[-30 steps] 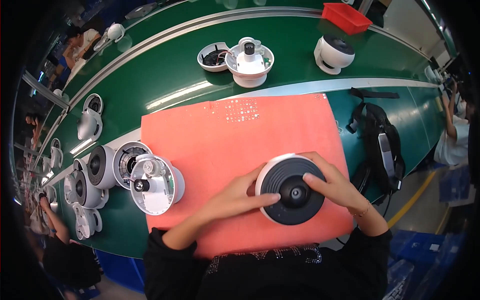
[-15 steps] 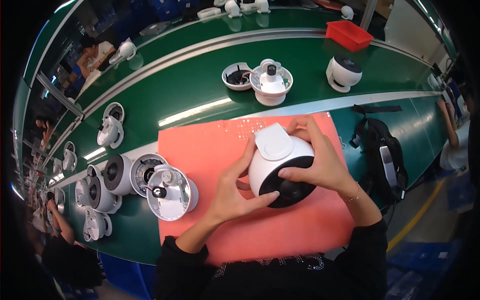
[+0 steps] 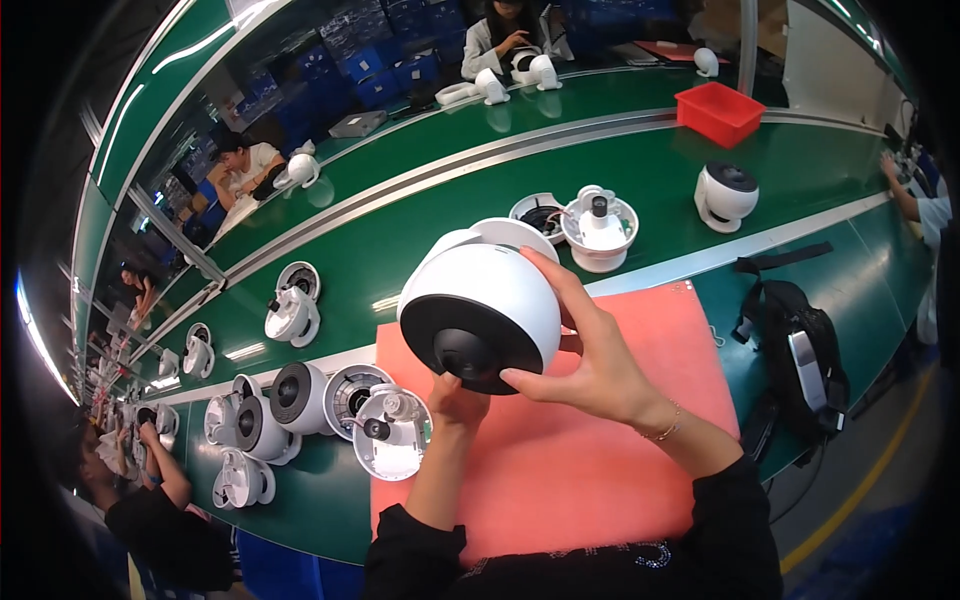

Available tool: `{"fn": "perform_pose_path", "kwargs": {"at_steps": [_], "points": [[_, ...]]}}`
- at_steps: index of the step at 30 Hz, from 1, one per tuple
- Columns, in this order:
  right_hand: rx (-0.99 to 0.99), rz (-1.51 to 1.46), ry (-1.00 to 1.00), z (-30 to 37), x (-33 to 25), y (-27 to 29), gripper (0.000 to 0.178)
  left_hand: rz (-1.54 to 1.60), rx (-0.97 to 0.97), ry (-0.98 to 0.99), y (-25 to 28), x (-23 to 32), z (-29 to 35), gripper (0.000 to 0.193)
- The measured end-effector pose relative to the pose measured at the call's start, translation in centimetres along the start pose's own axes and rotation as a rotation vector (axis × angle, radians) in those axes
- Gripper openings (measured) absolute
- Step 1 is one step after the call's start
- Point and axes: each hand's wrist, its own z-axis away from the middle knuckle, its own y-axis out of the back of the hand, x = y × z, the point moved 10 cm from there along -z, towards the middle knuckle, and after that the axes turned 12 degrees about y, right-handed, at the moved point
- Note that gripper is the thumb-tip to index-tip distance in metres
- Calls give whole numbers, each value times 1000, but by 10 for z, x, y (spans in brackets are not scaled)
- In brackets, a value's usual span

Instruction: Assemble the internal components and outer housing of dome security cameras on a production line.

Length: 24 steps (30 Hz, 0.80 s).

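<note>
A ball-shaped white device with a black, lens-like face is held up above the orange-pink mat. Its dark face tilts down toward me, and a white disc-shaped base shows behind it. My right hand grips its right side, thumb on the black rim and fingers over the white shell. From below, my left hand supports it with the thumb at the lower rim; its other fingers are hidden. Left of the mat lies an open white shell with a small black part inside, beside another open round shell.
Several finished-looking and opened white units cluster at the left. On the green conveyor stand an opened unit, a closed one and a red bin. A black strapped pouch lies at the right. Other people work around.
Both hands have raised the device up and left off the mat and turned it, so its black face shows more and its base now points away. The whole view has shifted.
</note>
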Motion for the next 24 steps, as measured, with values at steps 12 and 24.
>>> {"fn": "perform_pose_path", "kwargs": {"at_steps": [12,24], "points": [[443,-395,-261,-40,157,-16,73,-4,321,352,36,-67,-11,48],[894,-541,-535,0,292,58,73,-141,325,342,53,-77,-4,35]]}}
